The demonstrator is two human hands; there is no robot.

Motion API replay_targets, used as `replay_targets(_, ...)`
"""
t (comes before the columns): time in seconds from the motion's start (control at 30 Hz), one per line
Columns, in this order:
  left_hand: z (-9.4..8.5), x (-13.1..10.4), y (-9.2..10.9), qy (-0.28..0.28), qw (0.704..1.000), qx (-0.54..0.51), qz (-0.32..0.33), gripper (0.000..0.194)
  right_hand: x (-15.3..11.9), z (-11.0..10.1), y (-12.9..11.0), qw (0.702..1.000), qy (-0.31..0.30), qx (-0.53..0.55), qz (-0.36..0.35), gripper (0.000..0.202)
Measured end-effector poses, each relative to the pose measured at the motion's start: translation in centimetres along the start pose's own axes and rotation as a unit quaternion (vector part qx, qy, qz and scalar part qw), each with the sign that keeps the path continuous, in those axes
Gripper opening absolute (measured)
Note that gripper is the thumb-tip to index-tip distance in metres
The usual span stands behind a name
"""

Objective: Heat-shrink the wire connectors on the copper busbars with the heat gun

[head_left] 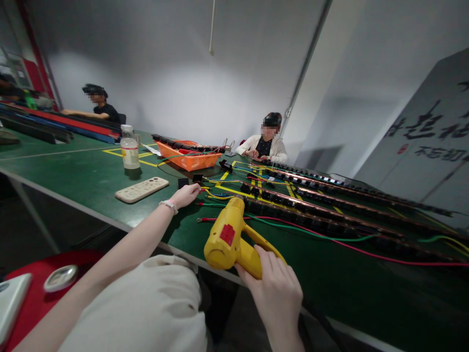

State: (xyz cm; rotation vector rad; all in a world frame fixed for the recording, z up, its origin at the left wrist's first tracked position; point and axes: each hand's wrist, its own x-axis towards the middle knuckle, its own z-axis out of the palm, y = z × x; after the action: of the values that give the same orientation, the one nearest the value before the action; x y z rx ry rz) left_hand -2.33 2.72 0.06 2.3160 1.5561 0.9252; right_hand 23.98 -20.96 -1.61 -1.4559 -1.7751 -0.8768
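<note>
My right hand point(276, 281) is closed around the handle of a yellow heat gun point(223, 239) with a red label on its side. The gun is tilted above the table's near edge, its front end toward the wires. Farther left, my left hand point(186, 195) pinches the end of thin coloured wires point(207, 188); the fingertips are small in view. Close to that hand lies a small black connector point(183, 183). Red and green cables, including a red cable point(264, 218) with a metal lug, run rightward past the gun. Long black strips with copper-coloured bars point(311, 208) stretch to the right.
On the green table point(88, 171) lie a beige phone point(142, 189), a clear bottle point(130, 152) and an orange basket point(190, 160) holding a dark strip. Across the table sits a person point(266, 144); another person point(102, 110) is farther left. A red stool point(36, 303) stands at lower left.
</note>
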Motion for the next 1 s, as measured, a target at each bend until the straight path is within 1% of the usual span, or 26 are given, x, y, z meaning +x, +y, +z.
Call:
replay_targets(0.13, 0.2, 0.1, -0.2, 0.001, 1.0, 0.005, -0.003, 0.03, 0.2, 0.7, -1.5, 1.0, -0.008, 0.02, 0.006, 0.047)
replay_targets(0.3, 0.7, 0.5, -1.0, 0.003, 1.0, 0.02, -0.004, 0.032, 0.7, 1.3, -3.2, 0.999, -0.037, 0.039, 0.006, 0.05)
replay_targets(0.47, 0.9, 0.7, -1.1, -0.004, 1.0, 0.027, -0.002, 0.032, 1.2, 1.7, -4.4, 0.998, -0.04, 0.055, 0.004, 0.052)
replay_targets(0.6, 0.7, 0.6, -0.9, -0.01, 1.0, 0.028, 0.004, 0.031, 1.5, 2.0, -4.8, 0.997, -0.053, 0.06, -0.001, 0.053)
replay_targets(0.83, 0.5, 0.4, -0.6, -0.011, 0.999, 0.029, 0.008, 0.031, 1.5, 2.1, -4.9, 0.996, -0.057, 0.064, 0.0, 0.052)
replay_targets(1.0, 0.4, 0.4, -0.6, -0.006, 1.0, 0.025, 0.012, 0.031, 1.5, 2.4, -5.0, 0.997, -0.028, 0.069, 0.008, 0.054)
